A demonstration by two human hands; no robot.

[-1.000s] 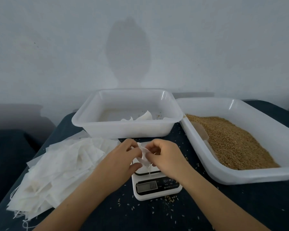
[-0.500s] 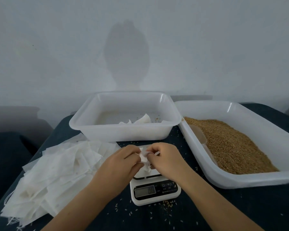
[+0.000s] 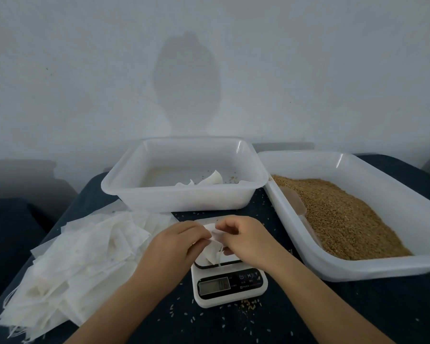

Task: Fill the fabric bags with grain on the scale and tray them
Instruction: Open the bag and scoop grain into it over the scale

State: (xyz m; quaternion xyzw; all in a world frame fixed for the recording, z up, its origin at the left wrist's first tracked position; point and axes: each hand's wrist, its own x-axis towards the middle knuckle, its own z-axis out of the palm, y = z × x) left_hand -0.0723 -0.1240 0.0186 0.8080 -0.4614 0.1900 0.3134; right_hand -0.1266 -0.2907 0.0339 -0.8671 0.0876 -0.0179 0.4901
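While both hands work at frame centre, the left hand (image 3: pixel 174 244) and right hand (image 3: pixel 243 238) each pinch the top of one small white fabric bag (image 3: pixel 210 249), fingers curled tight on the cloth. The bag hangs just above or on the platform of the white scale (image 3: pixel 230 281); contact is hidden by the hands. Held there, probably so the weight can be read while the mouth is opened or drawn closed; which one, cannot tell.

Lower left: a heap of empty bags (image 3: pixel 80 264) on the dark tabletop (image 3: pixel 358 314), close to the left hand for the next pick. Upper centre: the tray (image 3: pixel 179 194), with a few white bags in it. Right: the grain bin (image 3: pixel 358 266), a scoop (image 3: pixel 294 202) lying in the grain by the near wall.

Writing: scale display digits and button marks are blurred and unreadable. No brand legible. Loose grains are scattered around the scale.
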